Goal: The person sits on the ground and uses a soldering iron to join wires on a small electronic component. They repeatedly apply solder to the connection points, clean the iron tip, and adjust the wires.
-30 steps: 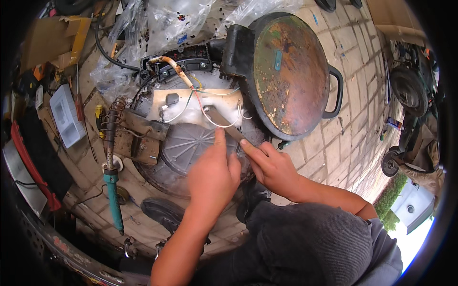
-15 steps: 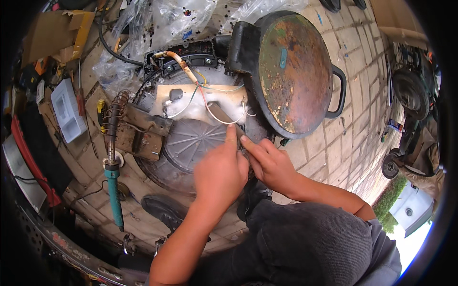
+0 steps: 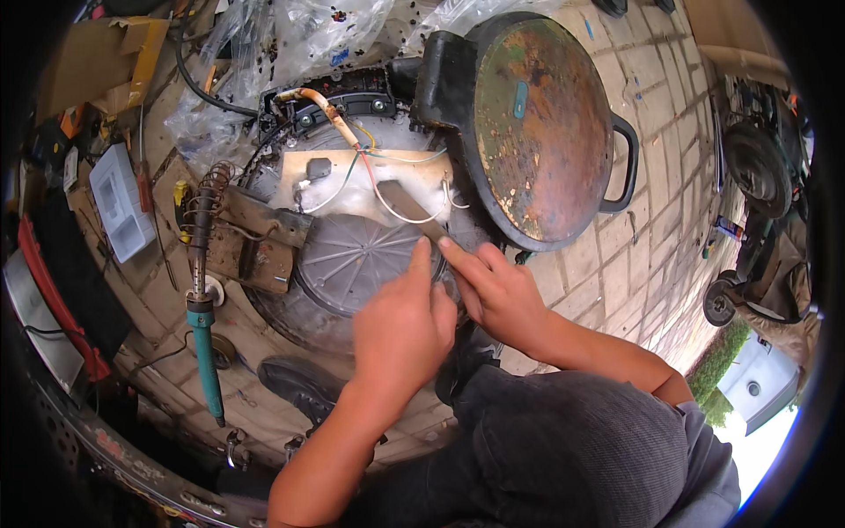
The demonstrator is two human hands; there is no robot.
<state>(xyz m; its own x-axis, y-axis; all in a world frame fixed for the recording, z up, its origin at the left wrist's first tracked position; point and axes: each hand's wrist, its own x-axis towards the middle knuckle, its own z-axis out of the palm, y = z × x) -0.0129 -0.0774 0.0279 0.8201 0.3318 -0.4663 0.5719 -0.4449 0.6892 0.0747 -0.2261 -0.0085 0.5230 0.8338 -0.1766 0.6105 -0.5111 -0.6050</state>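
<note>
My right hand (image 3: 503,301) is closed around the near end of a flat grey-brown blade-like strip (image 3: 407,206), index finger laid along it. The strip's far end rests over white padding on a pale board (image 3: 297,167). My left hand (image 3: 402,333), slightly blurred, is beside it, fingers curled and index fingertip at the strip; what its fingers hold is hidden. Just ahead, a white wire (image 3: 398,217) loops over the strip, joining red, green and yellow wires. Beneath is the opened round base (image 3: 356,255) of an appliance, its heavy round lid (image 3: 546,132) raised at the right.
A soldering iron with a teal handle (image 3: 204,361) stands in a coil holder (image 3: 209,207) at the left. Beyond it are a clear plastic tray (image 3: 121,202) and a screwdriver (image 3: 143,185). Plastic sheeting (image 3: 321,35) lies at the back. A shoe (image 3: 299,387) is near the base.
The view has shifted slightly. More of the strip now shows beyond my fingers, and the right fingertips sit lower along it. Both hands stay close together.
</note>
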